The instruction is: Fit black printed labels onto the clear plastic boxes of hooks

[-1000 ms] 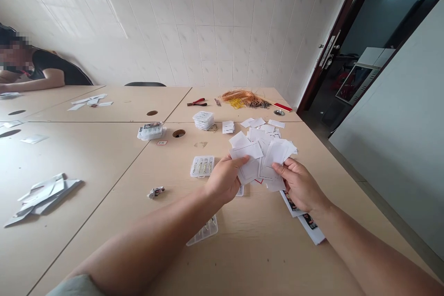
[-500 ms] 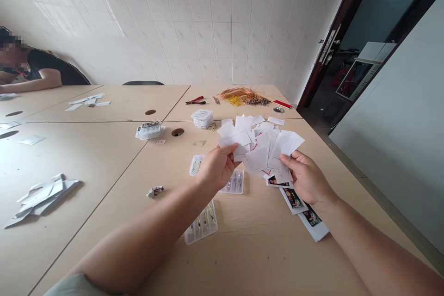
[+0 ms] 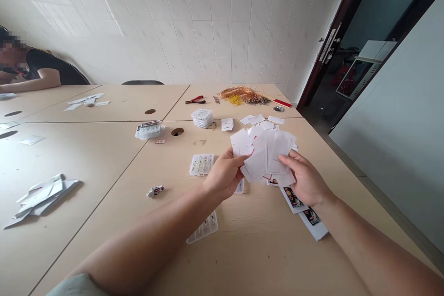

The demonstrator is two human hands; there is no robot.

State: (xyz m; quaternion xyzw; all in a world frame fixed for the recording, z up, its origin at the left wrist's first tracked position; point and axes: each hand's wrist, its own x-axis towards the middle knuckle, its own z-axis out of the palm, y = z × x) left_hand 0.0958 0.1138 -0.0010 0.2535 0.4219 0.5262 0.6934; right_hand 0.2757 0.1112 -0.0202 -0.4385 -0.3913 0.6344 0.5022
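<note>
Here, white slips (image 3: 260,155) fan near black-printed cards (image 3: 294,198), lettering illegible.

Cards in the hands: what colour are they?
The cards look mostly white, with some red marks (head view).

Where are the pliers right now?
In the head view, the pliers lie far across the table, left of the copper-coloured strands, beyond the taller stack of plastic boxes.

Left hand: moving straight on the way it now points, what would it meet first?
The left hand points forward and rightward into the fanned white cards, which it grips, so those come first. Beyond them, perhaps the loose cards on the table, though depth is unclear.
</note>
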